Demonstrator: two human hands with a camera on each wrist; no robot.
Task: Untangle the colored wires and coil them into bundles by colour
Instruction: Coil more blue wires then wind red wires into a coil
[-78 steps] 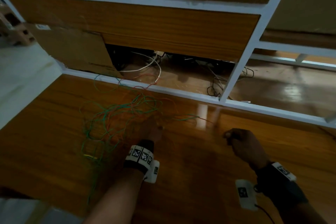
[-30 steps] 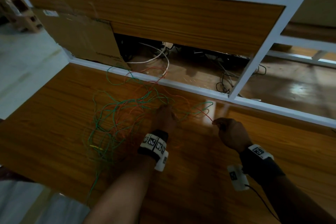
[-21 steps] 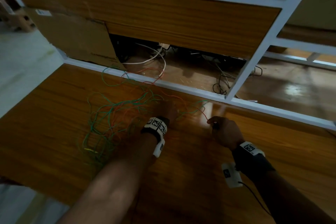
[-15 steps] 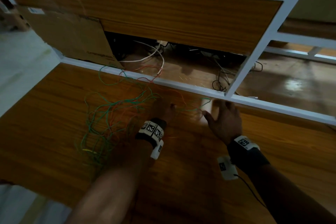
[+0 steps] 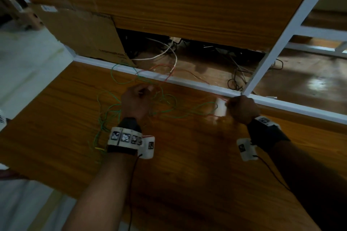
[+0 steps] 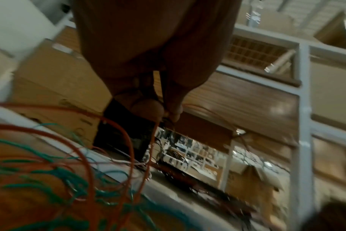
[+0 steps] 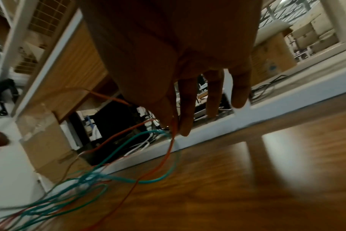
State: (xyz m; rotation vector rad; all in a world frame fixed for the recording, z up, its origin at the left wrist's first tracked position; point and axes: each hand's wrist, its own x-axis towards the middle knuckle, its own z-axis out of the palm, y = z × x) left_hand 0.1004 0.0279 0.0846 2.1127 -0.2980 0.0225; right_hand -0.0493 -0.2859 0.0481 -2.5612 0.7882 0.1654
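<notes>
Your left hand [image 5: 135,103]: thumb and forefinger pinched on a red wire [image 6: 128,150]; the wrist view shows the strand running down from that pinch and looping back below it; the other fingers cannot be made out.
Your right hand [image 5: 242,108]: thumb and forefinger tip pinched on a red strand, a green strand meeting the same fingertips; the three remaining fingers [image 7: 239,93] hang straight and free of any wire.
Tangle of wires [image 5: 116,116]: green wires [image 7: 152,181] and red ones lie mixed on the wooden tabletop [image 5: 187,165], mostly to the outer side of your left grip and under it; a few strands stretch between your two grips; nothing is coiled or sorted by colour.
Beyond your grips: a white frame rail [image 5: 187,80] crosses just past both hands; green and red loops lie over it ahead of your left pinch; a white upright post [image 5: 277,43] rises just past your right pinch.
Farthest: a dark recess with white cable [image 5: 161,54] and black cables; a cardboard sheet [image 5: 84,33] leans ahead of your left grip, towards its outer side.
</notes>
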